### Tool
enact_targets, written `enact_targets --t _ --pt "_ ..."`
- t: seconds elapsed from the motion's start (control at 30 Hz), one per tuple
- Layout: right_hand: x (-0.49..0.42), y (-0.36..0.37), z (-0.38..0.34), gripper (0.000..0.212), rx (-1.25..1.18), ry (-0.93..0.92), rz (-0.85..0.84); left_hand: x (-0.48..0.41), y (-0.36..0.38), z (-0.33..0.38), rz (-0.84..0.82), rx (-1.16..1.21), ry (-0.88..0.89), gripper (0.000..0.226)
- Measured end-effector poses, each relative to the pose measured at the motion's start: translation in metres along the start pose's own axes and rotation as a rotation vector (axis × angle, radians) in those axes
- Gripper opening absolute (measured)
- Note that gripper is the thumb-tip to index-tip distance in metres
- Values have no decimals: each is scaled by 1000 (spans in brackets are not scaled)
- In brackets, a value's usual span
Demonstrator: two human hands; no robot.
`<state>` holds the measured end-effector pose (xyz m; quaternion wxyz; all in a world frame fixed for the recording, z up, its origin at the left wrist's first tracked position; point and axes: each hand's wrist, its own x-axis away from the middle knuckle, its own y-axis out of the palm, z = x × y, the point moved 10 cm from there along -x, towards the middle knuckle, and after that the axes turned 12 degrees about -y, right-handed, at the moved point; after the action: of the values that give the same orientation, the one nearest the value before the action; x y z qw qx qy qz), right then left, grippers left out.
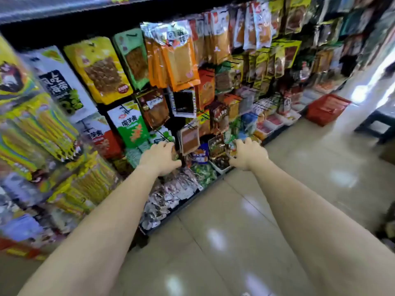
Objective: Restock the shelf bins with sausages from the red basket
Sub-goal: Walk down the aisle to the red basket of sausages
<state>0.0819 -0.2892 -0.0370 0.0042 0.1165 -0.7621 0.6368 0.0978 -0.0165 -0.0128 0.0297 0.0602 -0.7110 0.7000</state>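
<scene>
Both my arms reach out toward the low shelf bins (222,168) under the hanging snack packs. My left hand (159,158) has its fingers curled round small wrapped packets, over the bins of wrapped snacks. Over a bin of dark packets, my right hand (249,153) grips a few shiny wrapped packets at its fingertips. The red basket (326,108) stands on the floor far down the aisle, well beyond both hands. What the packets are is blurred.
Hanging snack bags (181,60) fill the rack above the bins and hang close over my hands. A tiled floor (267,210) spreads to the right. A dark stool (378,127) stands at the right edge near the basket.
</scene>
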Motion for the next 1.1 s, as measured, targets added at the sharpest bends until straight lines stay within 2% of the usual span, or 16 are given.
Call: enact_targets --t 0.13,0.3,0.67,0.87,1.1 --pt "39 31 91 77 -40 175 -21 -11 46 89 -148 -13 106 79" --pt "88 72 201 79 -147 375 -67 -16 92 212 -237 -49 236 81" --pt "154 107 356 81 -276 655 -86 -5 112 456 -247 -69 598 79" --pt "125 95 427 74 -268 741 -79 -54 122 541 -273 -82 696 75" --pt "33 42 524 72 -242 808 -58 -183 119 626 -331 -62 728 71"
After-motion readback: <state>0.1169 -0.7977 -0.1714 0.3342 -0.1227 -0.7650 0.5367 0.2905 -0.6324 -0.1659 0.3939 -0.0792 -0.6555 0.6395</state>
